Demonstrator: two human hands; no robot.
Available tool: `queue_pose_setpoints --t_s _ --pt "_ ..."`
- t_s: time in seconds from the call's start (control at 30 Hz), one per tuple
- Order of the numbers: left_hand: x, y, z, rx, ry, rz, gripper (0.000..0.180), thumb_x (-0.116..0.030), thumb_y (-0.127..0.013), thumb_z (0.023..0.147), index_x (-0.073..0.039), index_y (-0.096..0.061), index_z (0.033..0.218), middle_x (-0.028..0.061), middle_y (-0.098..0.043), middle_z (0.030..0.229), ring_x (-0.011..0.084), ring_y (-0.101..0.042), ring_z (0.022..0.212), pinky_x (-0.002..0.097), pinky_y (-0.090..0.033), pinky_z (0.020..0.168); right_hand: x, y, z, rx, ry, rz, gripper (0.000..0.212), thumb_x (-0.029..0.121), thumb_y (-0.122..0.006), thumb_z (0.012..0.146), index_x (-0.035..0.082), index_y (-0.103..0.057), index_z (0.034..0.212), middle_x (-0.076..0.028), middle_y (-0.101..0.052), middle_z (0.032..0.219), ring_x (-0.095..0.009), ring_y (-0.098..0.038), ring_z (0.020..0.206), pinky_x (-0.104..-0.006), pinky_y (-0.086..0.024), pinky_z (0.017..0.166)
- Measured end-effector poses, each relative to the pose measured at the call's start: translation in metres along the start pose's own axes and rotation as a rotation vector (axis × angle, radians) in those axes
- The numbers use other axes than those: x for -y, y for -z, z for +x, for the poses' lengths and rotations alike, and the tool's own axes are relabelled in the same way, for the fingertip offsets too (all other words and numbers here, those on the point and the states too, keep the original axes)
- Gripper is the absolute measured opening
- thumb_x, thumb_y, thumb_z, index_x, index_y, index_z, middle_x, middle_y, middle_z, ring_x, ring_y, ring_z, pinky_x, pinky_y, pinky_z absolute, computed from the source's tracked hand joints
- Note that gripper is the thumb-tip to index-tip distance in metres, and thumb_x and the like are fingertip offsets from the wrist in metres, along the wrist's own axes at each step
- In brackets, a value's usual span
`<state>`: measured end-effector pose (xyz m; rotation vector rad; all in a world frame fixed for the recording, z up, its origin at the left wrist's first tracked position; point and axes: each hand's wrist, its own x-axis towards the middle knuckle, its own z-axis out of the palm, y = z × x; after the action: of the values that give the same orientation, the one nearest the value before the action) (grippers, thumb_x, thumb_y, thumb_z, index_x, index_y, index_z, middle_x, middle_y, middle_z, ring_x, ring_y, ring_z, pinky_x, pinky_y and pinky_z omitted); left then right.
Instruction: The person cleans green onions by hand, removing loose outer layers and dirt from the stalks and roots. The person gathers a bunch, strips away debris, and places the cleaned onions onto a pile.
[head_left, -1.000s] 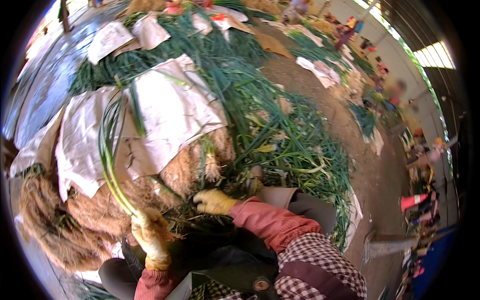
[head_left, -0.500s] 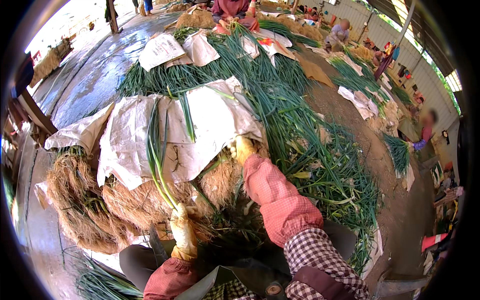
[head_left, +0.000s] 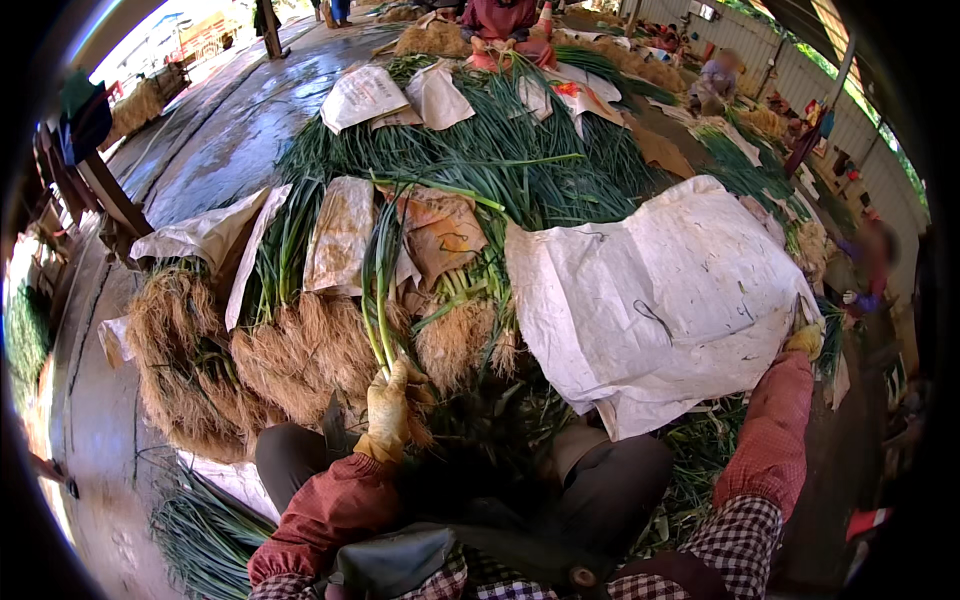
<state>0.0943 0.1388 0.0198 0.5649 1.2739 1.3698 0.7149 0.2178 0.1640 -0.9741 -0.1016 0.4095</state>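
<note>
My left hand (head_left: 386, 408), in a yellowish work glove, is closed around the lower ends of a few green onions (head_left: 380, 300). Their white stems rise out of the fist and their leaves point away from me. Far to the right, my gloved right hand (head_left: 805, 341) grips the corner of a large white woven sack (head_left: 660, 305), which spreads out over the leaves on that side. Just beyond my left hand lie bundles of green onions with tan, shaggy roots (head_left: 305, 355) facing me. Smaller sack pieces (head_left: 342, 235) cover parts of their stems.
A long heap of green onion leaves (head_left: 470, 150) lies farther off, with pale sacks (head_left: 365, 97) on it. More green onions (head_left: 205, 530) rest at my lower left. Another person (head_left: 500, 25) sits beyond the heap, and others are at the right. Wet concrete (head_left: 225, 130) stretches to the left.
My right hand has pulled the white sack off the root bundles and over to the right, uncovering stems and smaller sack pieces. My left hand still holds the green onions.
</note>
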Motion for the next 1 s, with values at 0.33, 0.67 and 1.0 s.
queue_pose_setpoints --t_s 0.33,0.67,1.0 --pt "-0.003 0.008 -0.001 -0.035 -0.018 0.162 0.025 -0.029 -0.048 0.09 -0.006 -0.053 0.082 0.0036 -0.057 0.069 0.0124 -0.05 0.046 0.0247 -0.038 0.042 -0.113 0.287 -0.051 -0.055 -0.284 -0.999 0.039 0.037 -0.041 0.082 0.004 -0.058 0.092 -0.009 -0.056 0.092 -0.022 -0.056 0.081 -0.0334 -0.047 0.067" --pt "-0.018 -0.005 -0.018 0.171 -0.048 0.063 0.023 -0.025 -0.05 0.089 -0.003 -0.053 0.083 0.0066 -0.059 0.072 0.0127 -0.052 0.049 0.0247 -0.043 0.047 -0.164 0.276 -0.117 0.727 -0.165 -2.033 0.026 0.028 -0.047 0.078 0.004 -0.057 0.073 -0.006 -0.056 0.068 -0.021 -0.057 0.062 -0.0337 -0.045 0.052" --pt "-0.152 0.059 0.011 0.038 -0.18 0.045 0.024 -0.028 -0.048 0.089 -0.007 -0.049 0.078 0.0105 -0.062 0.074 0.0173 -0.057 0.054 0.0308 -0.049 0.051 -0.197 -0.063 -0.297 1.504 -0.283 -1.222 0.029 0.026 -0.054 0.086 -0.001 -0.057 0.097 -0.007 -0.061 0.082 -0.012 -0.057 0.068 -0.0228 -0.046 0.061"
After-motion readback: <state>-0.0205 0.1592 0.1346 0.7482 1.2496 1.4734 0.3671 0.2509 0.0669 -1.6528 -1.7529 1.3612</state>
